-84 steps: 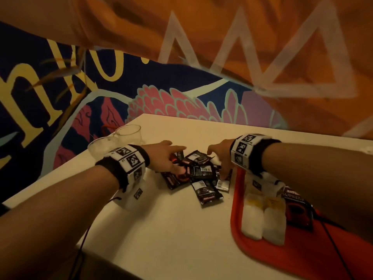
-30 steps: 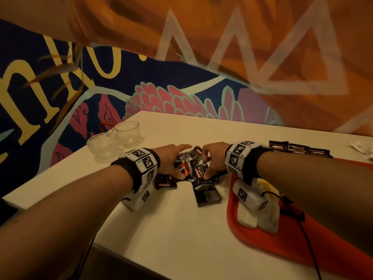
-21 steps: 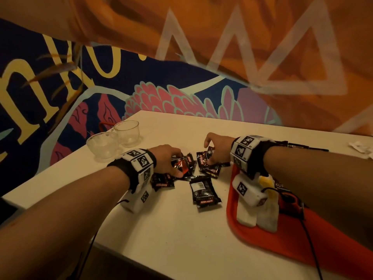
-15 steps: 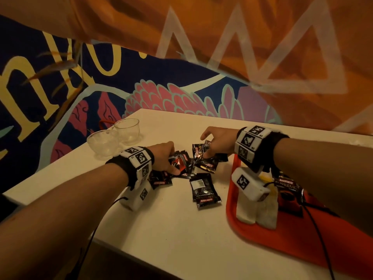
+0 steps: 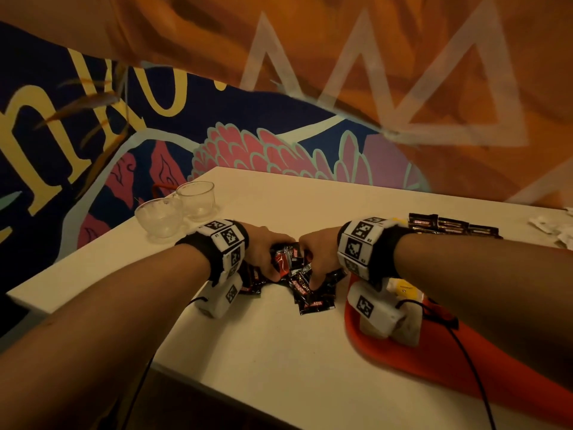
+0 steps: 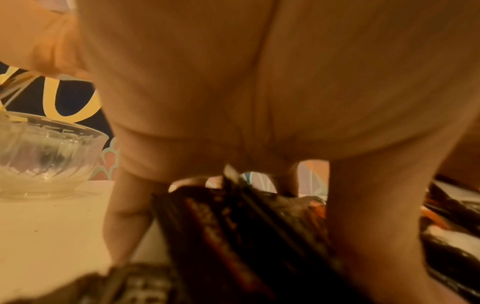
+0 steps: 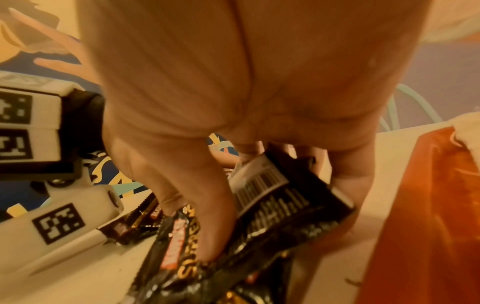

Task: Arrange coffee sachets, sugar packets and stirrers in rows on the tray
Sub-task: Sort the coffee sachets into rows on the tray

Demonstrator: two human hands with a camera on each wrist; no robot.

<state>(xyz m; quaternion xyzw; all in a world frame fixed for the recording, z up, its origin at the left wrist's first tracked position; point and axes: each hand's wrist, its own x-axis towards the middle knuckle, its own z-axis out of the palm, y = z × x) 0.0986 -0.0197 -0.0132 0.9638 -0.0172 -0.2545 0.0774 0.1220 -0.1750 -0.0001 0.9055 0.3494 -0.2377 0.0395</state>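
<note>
Black foil coffee sachets (image 5: pixel 297 274) with red and gold print lie heaped on the white table (image 5: pixel 279 352) directly under and between both hands, their long axes pointing every way. The left hand (image 5: pixel 266 252) curls its fingers round several at its side of the heap, and the right hand (image 5: pixel 319 259) pinches others by thumb and fingers. Just right of the right hand sits the red tray (image 5: pixel 387 352), so that hand is nearer for the carry.
</note>
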